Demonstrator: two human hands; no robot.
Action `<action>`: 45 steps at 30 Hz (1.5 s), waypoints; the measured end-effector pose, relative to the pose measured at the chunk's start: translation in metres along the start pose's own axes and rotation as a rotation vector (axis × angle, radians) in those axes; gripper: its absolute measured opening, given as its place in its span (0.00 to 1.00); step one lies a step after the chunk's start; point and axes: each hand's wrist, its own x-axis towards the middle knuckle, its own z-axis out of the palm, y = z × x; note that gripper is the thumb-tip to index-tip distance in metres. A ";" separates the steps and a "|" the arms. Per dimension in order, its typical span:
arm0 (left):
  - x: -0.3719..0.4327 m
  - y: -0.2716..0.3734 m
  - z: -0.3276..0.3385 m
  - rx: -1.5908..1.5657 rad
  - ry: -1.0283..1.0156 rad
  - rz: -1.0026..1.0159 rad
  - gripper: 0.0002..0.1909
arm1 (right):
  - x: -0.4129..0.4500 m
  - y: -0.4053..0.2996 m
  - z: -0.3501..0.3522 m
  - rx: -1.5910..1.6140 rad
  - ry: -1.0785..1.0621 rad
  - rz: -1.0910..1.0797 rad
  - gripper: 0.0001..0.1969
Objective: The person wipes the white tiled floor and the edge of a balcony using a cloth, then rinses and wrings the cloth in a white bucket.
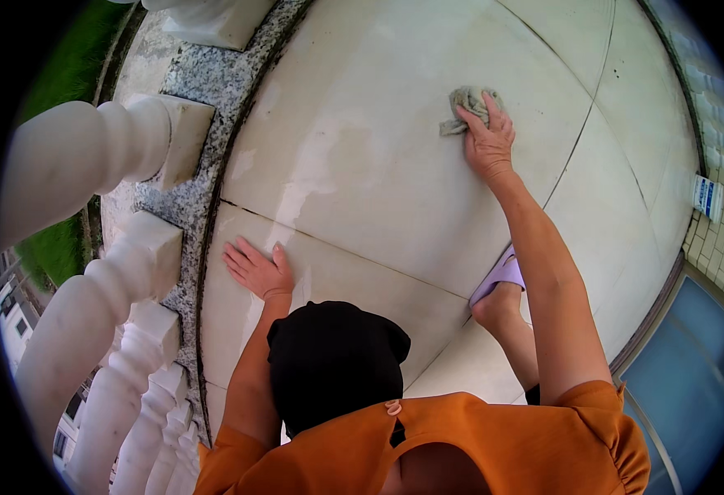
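My right hand [490, 137] presses a bunched grey cloth [474, 105] onto the pale floor tiles [393, 142], its fingers over the rag and a loose end sticking out to the left. Lower left, my left hand [258, 269] rests palm down on the tiles just below a dark joint, fingers spread, holding nothing. Wet, shiny patches [300, 198] show on the floor between the two hands and towards the left edge.
White stone balusters [145, 253] stand on a speckled granite curb [195, 148] along the left, with grass beyond. My foot in a lilac slipper [499, 275] is near the right arm. A blue and white packet [707, 198] and a blue glazed panel [686, 346] are at the right.
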 end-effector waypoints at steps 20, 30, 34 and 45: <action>0.000 0.004 -0.008 -0.064 -0.029 -0.048 0.39 | -0.203 -0.110 -0.028 0.539 -0.574 -1.109 0.14; 0.000 0.002 -0.005 -0.041 -0.010 -0.038 0.39 | 0.095 -0.048 0.024 0.019 -0.069 -0.039 0.20; 0.000 0.001 -0.005 -0.066 -0.002 -0.054 0.38 | 0.091 -0.016 0.004 0.033 0.061 0.001 0.20; -0.003 -0.007 -0.006 -0.211 -0.006 -0.079 0.33 | -0.193 -0.119 -0.042 0.465 -0.549 -1.204 0.11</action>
